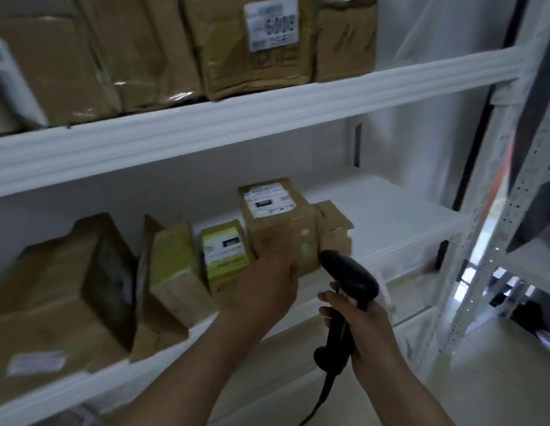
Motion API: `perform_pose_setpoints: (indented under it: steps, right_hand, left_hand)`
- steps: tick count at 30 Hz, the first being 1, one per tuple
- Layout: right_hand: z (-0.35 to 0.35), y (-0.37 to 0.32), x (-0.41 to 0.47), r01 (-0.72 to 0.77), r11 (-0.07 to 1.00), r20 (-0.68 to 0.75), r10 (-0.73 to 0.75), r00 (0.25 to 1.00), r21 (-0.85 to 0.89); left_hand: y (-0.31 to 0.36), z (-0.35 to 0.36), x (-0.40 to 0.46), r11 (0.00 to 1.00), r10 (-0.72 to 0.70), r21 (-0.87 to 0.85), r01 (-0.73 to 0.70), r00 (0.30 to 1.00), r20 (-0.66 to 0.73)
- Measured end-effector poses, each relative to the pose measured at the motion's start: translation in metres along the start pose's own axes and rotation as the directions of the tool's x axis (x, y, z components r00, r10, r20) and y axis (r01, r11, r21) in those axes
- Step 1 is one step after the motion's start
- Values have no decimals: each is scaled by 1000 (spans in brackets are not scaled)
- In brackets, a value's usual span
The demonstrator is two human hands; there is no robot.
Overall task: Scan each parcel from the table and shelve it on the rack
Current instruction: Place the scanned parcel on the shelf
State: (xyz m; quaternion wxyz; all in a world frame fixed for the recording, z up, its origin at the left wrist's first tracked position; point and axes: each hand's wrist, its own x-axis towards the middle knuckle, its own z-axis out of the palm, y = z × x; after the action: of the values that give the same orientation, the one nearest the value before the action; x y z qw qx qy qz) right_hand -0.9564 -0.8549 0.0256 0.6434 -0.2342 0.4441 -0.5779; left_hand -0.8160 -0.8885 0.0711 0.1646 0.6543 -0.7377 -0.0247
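With the right hand (364, 329) wrapped around the scanner (347, 290) and the left hand (267, 290), fingers blurred beyond telling, at the box (279, 229), a careless shove probably knocks the smaller box (333, 226) beside it along the shelf (390, 210).

- Looking forward and slightly down from head height, facing the white rack (236, 118) at close range.
- Catching both forearms reaching in from the bottom edge.

Left hand (269, 282) reached forward with its back to the camera, motion-blurred so its fingers could not be read, right hand (364, 329) lower and nearer, fingers wrapped round a black handle, both forearms bare.
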Motion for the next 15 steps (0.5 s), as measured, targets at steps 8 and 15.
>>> perform_pose_setpoints:
  steps: [8,15]
  right_hand:
    - [78,81,-52,-145,979,197,172,965,-146]
    - [162,170,-137,-161,945,347,258,902,-284]
  left_hand:
    - [-135,-24,-133,881,-458,-142,452,889,-16]
    - [-242,-53,-279,741,-646,-263,617,763,-31]
